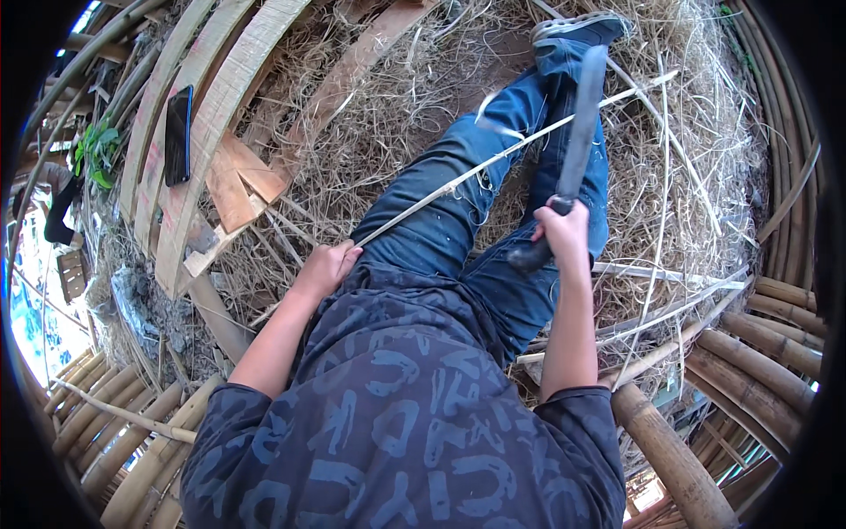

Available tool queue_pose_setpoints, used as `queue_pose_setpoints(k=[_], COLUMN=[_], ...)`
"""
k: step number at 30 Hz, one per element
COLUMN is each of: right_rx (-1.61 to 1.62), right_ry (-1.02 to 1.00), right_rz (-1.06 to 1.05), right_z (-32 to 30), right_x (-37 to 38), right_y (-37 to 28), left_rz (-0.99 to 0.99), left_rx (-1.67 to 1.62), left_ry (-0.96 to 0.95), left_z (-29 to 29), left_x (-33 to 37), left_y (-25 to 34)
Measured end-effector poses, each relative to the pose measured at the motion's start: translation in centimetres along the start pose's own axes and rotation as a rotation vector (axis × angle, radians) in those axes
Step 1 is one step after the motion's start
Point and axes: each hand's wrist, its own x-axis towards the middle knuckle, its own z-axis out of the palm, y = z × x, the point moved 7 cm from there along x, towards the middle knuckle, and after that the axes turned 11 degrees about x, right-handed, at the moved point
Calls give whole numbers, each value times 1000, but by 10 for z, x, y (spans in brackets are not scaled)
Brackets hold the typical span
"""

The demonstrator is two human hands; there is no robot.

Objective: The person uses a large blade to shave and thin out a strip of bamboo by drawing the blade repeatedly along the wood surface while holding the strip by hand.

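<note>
The bare left forearm (280,331) comes out of a short, dark, patterned fabric sleeve (231,432) and slants forward and inward. At its end the bare left hand (330,267) is closed near the hip, its fingers (351,254) pinched together and pointing inward. The bare right forearm (571,326) runs almost straight forward from the matching right sleeve (580,441). The bare right hand (568,234) is curled into a firm fist over the right leg, farther forward than the left. The hands are well apart.
</note>
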Motion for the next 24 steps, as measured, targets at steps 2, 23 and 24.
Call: queue_pose_setpoints(k=[2, 23, 24], right_rx=[-145, -291, -260], right_ry=[-74, -25, 4], right_rz=[60, -100, -140], right_z=[22, 44, 31], right_x=[-22, -84, -91], right_y=[5, -25, -35], left_rz=[-9, 48, 70], left_rx=[-1, -311, -318], left_ry=[-21, -132, -161], left_z=[-4, -12, -21], left_x=[1, -12, -14], left_y=[2, -7, 2])
